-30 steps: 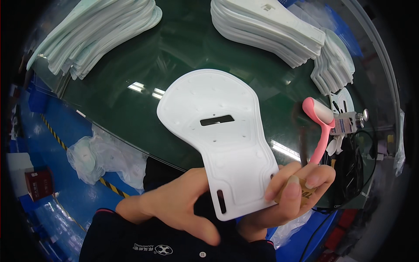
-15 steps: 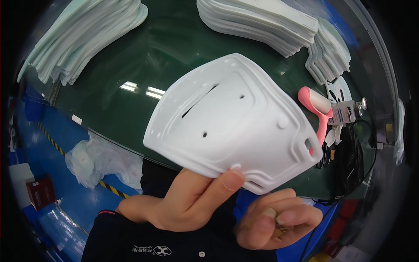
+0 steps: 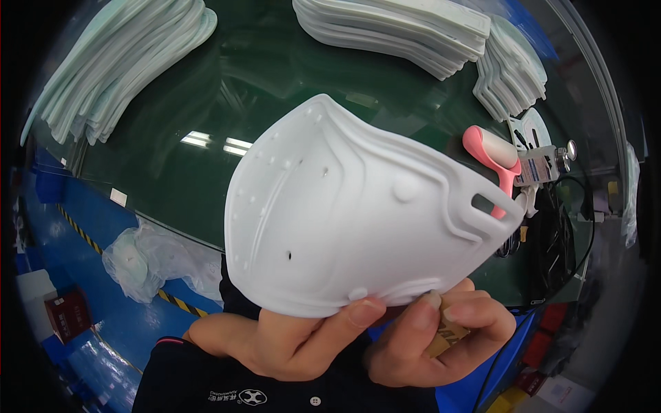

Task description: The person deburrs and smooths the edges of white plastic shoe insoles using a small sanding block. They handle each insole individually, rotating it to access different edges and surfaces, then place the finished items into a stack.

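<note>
A white moulded shell point(image 3: 330, 206), curved and fan-shaped, with raised ridges, small holes and a slot at its right corner, is tilted up in front of me. My left hand point(image 3: 303, 344) grips its near edge, thumb on the face and fingers behind. At the shell's lower right edge, my right hand point(image 3: 441, 337) pinches a small tan piece point(image 3: 447, 334) with dark marks, which looks like folded sandpaper. Fingers cover most of that piece. The fingertips are at the shell's rim; whether the piece touches it is hidden.
Stacks of similar pale shells stand at the far left point(image 3: 124, 69), far middle point(image 3: 392, 31) and far right point(image 3: 511, 72) of the green table point(image 3: 172, 165). On the right lie a pink-handled lint roller point(image 3: 492, 155), a pump bottle point(image 3: 540, 165) and a black bag point(image 3: 551, 241).
The shell has turned and tilted in my left hand, its slit now seen edge-on. My right hand has come up against its lower right edge, and the tan piece shows more.
</note>
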A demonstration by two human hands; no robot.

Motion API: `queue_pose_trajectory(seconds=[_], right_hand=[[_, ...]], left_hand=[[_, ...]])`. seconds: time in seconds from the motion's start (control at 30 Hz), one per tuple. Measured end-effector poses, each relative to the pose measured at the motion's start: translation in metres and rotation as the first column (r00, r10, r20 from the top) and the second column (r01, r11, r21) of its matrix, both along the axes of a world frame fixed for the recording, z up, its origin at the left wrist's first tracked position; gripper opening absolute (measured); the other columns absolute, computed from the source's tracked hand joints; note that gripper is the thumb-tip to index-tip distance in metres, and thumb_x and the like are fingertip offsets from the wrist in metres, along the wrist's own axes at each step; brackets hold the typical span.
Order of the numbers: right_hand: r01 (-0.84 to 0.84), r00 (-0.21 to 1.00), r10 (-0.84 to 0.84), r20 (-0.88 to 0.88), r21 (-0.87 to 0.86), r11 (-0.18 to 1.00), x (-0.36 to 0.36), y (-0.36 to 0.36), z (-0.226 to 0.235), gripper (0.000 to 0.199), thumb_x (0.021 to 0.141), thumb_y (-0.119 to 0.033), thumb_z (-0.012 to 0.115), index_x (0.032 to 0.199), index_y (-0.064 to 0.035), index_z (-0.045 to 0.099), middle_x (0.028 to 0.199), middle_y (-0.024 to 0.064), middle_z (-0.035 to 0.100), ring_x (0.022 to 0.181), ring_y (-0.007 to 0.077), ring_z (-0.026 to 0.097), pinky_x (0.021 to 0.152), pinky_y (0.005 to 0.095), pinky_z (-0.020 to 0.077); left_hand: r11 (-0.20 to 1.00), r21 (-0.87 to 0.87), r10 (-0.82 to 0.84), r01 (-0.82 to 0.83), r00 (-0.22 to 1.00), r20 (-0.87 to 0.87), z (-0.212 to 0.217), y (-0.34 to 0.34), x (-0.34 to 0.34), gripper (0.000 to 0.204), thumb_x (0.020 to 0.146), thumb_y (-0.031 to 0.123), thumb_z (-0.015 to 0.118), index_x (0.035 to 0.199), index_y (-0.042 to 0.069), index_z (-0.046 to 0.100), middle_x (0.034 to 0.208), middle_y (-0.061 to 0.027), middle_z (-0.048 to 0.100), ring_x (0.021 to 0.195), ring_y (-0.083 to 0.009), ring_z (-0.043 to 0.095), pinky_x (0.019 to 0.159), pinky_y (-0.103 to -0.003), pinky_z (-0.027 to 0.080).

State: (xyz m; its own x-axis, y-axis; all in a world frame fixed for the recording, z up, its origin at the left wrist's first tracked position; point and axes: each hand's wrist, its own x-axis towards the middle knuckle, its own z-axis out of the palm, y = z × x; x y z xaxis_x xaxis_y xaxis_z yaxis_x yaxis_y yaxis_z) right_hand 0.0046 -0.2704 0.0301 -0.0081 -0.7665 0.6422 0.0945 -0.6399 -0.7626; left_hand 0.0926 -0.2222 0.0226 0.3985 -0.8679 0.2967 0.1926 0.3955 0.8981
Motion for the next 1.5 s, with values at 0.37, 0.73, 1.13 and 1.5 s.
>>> queue_pose_trajectory(seconds=[0.37,0.73,1.13,1.5], right_hand=[[-0.166,0.975,0.16,-0.152,-0.025,0.986,-0.008,0.009,0.007,0.024,0.066,0.002,0.059,0.081,-0.0034,0.041,0.056,0.004,0.046,0.043,0.0126,0.042,0.04,0.0189,0.0341],[0.065,0.998,-0.064,-0.011,0.077,0.995,-0.011,0.007,-0.003,0.024,0.061,0.008,0.061,0.078,-0.0027,0.048,0.054,0.0023,0.048,0.045,0.0117,0.046,0.045,0.0177,0.0335],[-0.258,0.917,0.229,-0.328,-0.046,0.965,-0.031,-0.023,0.015,0.037,0.048,0.01,0.066,0.082,-0.0017,0.06,0.06,0.0021,0.054,0.049,0.0136,0.048,0.047,0.0211,0.035],[-0.348,0.827,0.287,-0.484,-0.037,0.937,-0.034,-0.028,0.025,0.035,0.048,0.002,0.07,0.081,-0.0039,0.064,0.062,-0.0003,0.055,0.051,0.0134,0.049,0.045,0.0202,0.036]], left_hand=[[1.0,0.006,-0.019,0.019,0.998,0.061,0.003,0.0,0.004,0.029,0.079,0.005,0.051,0.104,-0.009,0.046,0.094,-0.0123,0.056,0.083,-0.0135,0.052,0.075,-0.023,0.039],[1.0,0.017,-0.012,0.01,0.993,0.115,0.004,0.0,0.01,0.034,0.078,0.005,0.052,0.106,-0.01,0.044,0.095,-0.0134,0.056,0.085,-0.0143,0.052,0.077,-0.024,0.038],[0.999,0.041,-0.038,0.031,0.979,0.2,0.007,0.002,0.023,0.038,0.076,0.005,0.053,0.109,-0.011,0.043,0.096,-0.0146,0.056,0.087,-0.0151,0.052,0.08,-0.025,0.036],[0.99,0.09,-0.136,0.111,0.921,0.366,0.007,0.007,0.044,0.036,0.074,-0.005,0.047,0.109,-0.01,0.043,0.099,-0.0153,0.054,0.091,-0.0167,0.052,0.082,-0.025,0.036]])
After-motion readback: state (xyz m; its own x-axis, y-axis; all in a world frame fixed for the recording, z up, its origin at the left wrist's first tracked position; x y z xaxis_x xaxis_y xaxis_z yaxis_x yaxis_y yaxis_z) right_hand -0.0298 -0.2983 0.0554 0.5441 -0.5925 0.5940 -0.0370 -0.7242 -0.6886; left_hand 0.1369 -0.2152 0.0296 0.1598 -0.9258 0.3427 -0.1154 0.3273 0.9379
